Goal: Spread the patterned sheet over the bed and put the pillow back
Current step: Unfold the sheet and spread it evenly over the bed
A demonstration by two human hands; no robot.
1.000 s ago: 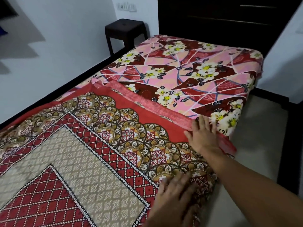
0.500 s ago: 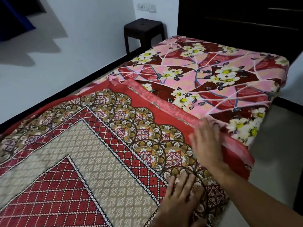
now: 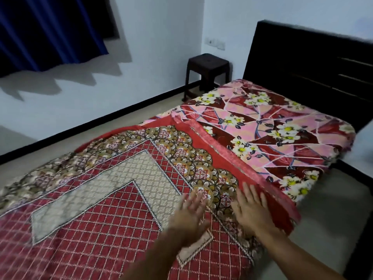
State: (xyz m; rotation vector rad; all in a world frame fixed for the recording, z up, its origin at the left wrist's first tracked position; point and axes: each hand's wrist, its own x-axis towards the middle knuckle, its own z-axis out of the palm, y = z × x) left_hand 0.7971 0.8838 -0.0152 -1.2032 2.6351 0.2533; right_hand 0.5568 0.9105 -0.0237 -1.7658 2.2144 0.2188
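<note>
The patterned sheet (image 3: 96,201), red and beige with a lattice and medallion border, covers the near part of the bed. Its red folded edge (image 3: 228,156) runs diagonally across the mattress. Beyond it the pink floral mattress cover (image 3: 282,128) lies bare up to the black headboard (image 3: 310,63). My left hand (image 3: 189,215) lies flat on the sheet, fingers straight and blurred by motion. My right hand (image 3: 252,209) presses flat on the sheet close to its red edge, near the bed's right side. No pillow is in view.
A dark stool (image 3: 207,71) stands in the far corner beside the headboard. A white wall with a black skirting runs along the left, with a blue curtain (image 3: 52,31) above. Beige floor (image 3: 327,217) lies to the right of the bed.
The view has lifted and swung, showing more of the wall and curtain. My left hand slid up the sheet beside my right hand. Both stay flat on the fabric.
</note>
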